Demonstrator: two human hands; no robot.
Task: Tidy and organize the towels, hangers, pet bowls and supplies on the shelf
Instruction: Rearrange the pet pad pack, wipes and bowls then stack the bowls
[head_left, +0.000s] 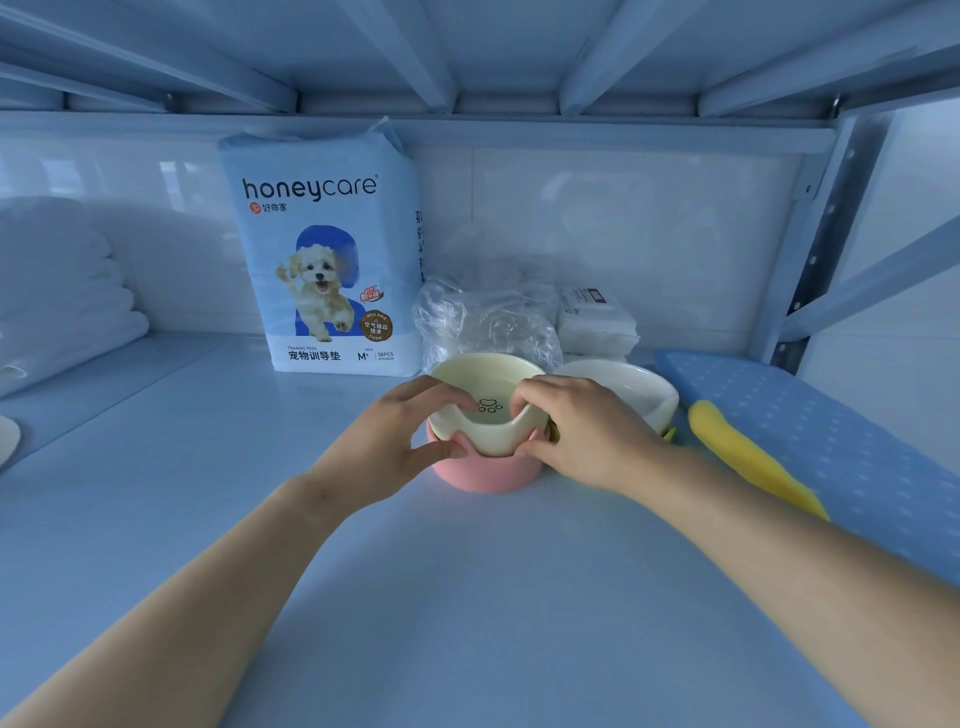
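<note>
Both hands grip a cream pet bowl nested in a pink one, mid-shelf.

At far left a stack of folded white towels (62, 291) lies on the shelf (208, 493), and a pack of honeycare training pads (322, 260) stands upright against the back wall. The left hand (395, 436) curls over the near left rim of the cream bowl (488, 371), which sits inside the pink bowl (483, 475); the right hand (587, 431) clasps the near right rim. Behind the bowls lies a crumpled clear plastic bag (488, 317), with a white packet (597, 322) beside it. A white bowl (623, 384) sits just right of the stack. A blue dotted ironing board (831, 441) lies at far right, a yellow strip (737, 452) on its near edge.
</note>
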